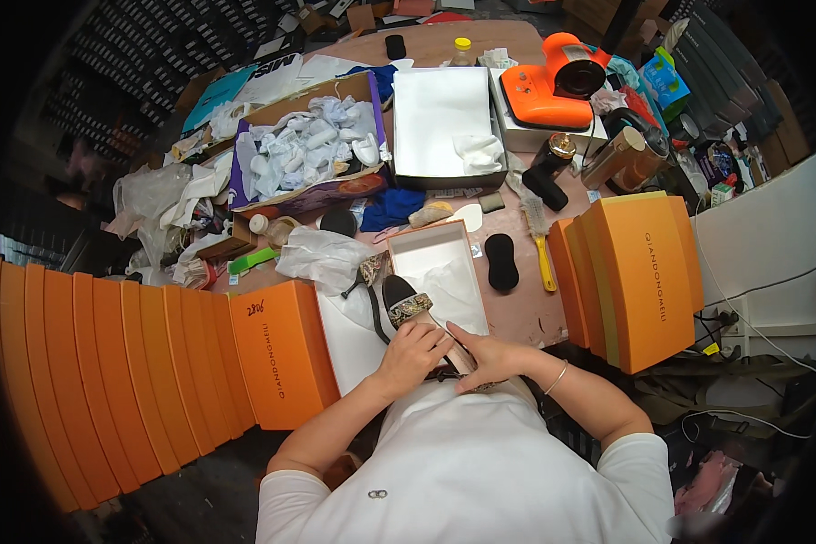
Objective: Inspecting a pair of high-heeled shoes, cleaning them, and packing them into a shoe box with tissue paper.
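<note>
orange shoeboxes (281,354) line the left, probably for easy reach; a patterned heeled shoe (372,268) lies nearby. over the counter's near edge, left grip (412,354) holds a patterned-strap sandal (410,308) — right grip (488,356) clasps its rear, seemingly for steadiness — toe toward the open shoebox (429,238).

shoe (410,307): rough, woven-looking cloth is seen;
orange boxes (286,354): smooth cardboard — matt;
orange machine (535,95): glossy plastic is shown;
bracelet (558,378): metal — polished
</note>
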A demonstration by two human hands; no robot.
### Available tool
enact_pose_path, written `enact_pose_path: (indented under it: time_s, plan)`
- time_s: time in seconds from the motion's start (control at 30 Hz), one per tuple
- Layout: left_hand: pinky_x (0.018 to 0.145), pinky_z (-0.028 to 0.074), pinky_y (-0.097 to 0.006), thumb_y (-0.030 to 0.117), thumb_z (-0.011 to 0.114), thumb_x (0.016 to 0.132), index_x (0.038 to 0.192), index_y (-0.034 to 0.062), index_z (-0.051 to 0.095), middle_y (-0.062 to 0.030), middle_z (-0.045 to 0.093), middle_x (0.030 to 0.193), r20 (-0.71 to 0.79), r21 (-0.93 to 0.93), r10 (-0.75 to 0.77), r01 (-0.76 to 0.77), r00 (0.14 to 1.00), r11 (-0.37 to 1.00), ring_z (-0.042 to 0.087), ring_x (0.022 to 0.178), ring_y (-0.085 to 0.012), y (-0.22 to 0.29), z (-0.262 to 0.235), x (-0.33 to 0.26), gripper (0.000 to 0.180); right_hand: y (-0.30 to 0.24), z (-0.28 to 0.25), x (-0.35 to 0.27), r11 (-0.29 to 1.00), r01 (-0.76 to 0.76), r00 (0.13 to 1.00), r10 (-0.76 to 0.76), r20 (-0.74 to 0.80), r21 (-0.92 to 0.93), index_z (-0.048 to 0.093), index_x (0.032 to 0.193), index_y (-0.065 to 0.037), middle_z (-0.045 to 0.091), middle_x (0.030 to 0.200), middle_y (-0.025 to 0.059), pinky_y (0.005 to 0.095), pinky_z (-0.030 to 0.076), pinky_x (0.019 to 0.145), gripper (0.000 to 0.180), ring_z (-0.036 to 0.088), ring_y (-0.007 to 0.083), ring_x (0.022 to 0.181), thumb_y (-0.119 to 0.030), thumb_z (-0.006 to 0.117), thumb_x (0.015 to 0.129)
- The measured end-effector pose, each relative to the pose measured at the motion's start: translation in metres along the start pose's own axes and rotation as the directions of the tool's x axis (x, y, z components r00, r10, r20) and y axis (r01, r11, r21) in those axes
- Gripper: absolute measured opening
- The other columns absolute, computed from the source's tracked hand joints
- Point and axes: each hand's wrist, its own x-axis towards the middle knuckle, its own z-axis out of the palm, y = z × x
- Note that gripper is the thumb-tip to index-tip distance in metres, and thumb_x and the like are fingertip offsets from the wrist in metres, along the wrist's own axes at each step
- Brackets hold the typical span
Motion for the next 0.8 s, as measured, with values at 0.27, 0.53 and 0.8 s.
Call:
enact_pose_path:
  time_s: [0.27,0.53,0.8]
  plan:
    - [0.076,0.052,-0.039,-0.002,0.059,0.08,0.118,-0.0035,0.055,-0.0209,0.063,0.103,-0.237,-0.339,-0.506,0.418,0.829,0.843,0.064,0.09,-0.031,-0.041,0.015,0.057,0.038,0.053,-0.008,-0.085,0.612,0.174,0.937,0.138,-0.321,0.771,0.018,0.149,0.0,0.056,0.12,0.0176,0.0359,0.04,0.105,0.093,0.055,0.0267,0.117,-0.022,0.072,0.075]
    - [0.079,0.052,-0.039,0.002,0.053,0.081,0.096,-0.0046,0.065,-0.0223,0.066,0.095,-0.094,-0.3,-0.673,0.624,0.733,0.722,0.066,0.085,-0.0353,-0.095,0.062,0.086,0.02,0.087,0.001,-0.096,-0.461,0.331,0.783,-0.352,-0.512,0.823,0.021,0.147,-0.001,0.057,0.107,0.0272,0.0601,0.053,0.083,0.094,0.066,0.0381,0.085,-0.03,0.069,0.072]
    - [0.087,0.048,-0.035,0.004,0.055,0.082,0.097,-0.0046,0.062,-0.0167,0.063,0.107,-0.219,-0.262,-0.278,0.218,0.935,0.94,0.061,0.098,-0.0316,-0.002,-0.031,0.098,0.019,0.071,0.015,-0.103,-0.586,0.17,0.702,-0.492,-0.515,0.792,0.002,0.151,-0.005,0.052,0.108,0.0316,0.049,0.06,0.067,0.104,0.064,0.0389,0.084,-0.034,0.068,0.077]
